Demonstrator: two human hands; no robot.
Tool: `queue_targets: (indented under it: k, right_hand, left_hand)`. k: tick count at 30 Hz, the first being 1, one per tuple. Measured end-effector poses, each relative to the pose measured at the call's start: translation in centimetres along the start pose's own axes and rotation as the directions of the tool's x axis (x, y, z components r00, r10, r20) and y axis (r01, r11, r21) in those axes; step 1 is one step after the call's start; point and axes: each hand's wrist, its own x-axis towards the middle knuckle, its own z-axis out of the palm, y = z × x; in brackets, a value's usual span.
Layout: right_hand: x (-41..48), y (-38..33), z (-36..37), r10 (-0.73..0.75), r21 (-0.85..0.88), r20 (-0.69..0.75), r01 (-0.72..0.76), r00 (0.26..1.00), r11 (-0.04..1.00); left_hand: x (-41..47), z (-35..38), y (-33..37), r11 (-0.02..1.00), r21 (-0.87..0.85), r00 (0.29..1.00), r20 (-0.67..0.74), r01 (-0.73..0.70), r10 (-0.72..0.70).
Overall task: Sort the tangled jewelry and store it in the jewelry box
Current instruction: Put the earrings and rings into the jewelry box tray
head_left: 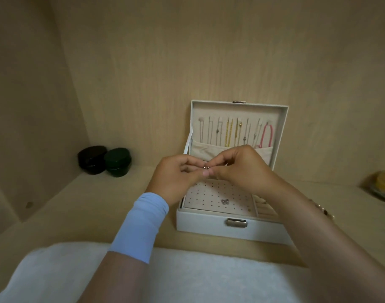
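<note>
Head view — small metal hoop (206, 167), pinched by left hand (179, 174) and right hand (242, 168) over the open jewelry box (204, 226); likely light, stiff, slippery — grip its rim.

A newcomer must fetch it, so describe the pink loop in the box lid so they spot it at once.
Find the open white jewelry box on the shelf; its raised lid carries a row of hanging chains. The pink loop hangs at the row's far right end. It alone is thick and pink; its neighbours are thin silver or gold.
</note>
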Motion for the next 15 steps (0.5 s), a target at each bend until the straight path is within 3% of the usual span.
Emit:
queue_targets:
  k: [3,6,8,15]
  right_hand:
    - [0.1,0.5,0.4,0.021,-0.006,-0.008,-0.021,1.0,1.0]
    - [0.3,1.3,1.7,0.006,-0.252,-0.034,-0.014,0.999,0.968]
    - [0.3,1.4,2.4,0.008,-0.373,-0.04,-0.022,0.999,0.928]
    - [0.3,0.6,3.5,-0.098,-0.617,-0.01,0.071,0.995,0.784]
  left_hand:
    - [0.4,-0.6,-0.3,0.995,0.092,0.999,-0.022,-0.029,0.032]
    - [0.6,-1.4,-0.8,0.902,0.425,0.994,-0.037,-0.074,0.099]
    - [0.5,-1.9,-1.1,0.834,0.547,0.993,-0.031,-0.078,0.113]
    - [0.3,-2.1,-1.7,0.761,0.644,0.996,0.059,-0.084,0.059]
